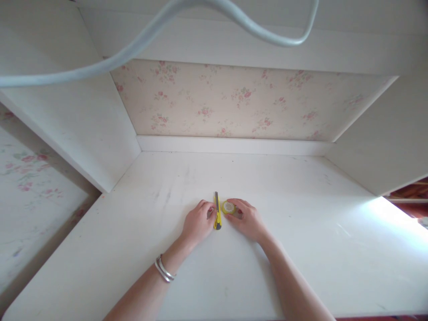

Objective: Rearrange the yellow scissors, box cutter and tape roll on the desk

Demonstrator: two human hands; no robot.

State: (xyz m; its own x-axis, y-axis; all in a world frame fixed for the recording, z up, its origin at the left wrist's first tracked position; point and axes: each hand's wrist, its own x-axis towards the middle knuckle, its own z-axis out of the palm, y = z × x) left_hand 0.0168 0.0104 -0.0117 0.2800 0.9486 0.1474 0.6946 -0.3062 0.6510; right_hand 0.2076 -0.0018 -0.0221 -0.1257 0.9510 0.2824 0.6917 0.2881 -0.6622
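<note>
A yellow utility knife (218, 218) lies on the white desktop, its long axis pointing away from me and its grey end at the far side. The thumb and fingertips of my left hand (199, 221) are closed at the knife's left edge. Just right of the knife is a small round yellow disc with a pale centre (228, 207), perhaps a roll of tape. My right hand (246, 218) grips that disc between thumb and fingers from its right side. A narrow gap separates the disc from the knife. Silver bangles circle my left wrist.
The white desktop (301, 249) has a raised back strip (234, 146) and side panels left and right. Floral wallpaper (214, 98) covers the wall behind. A thick white cable (200, 3) loops across the top, near the camera. Bright light falls on the desk's right side.
</note>
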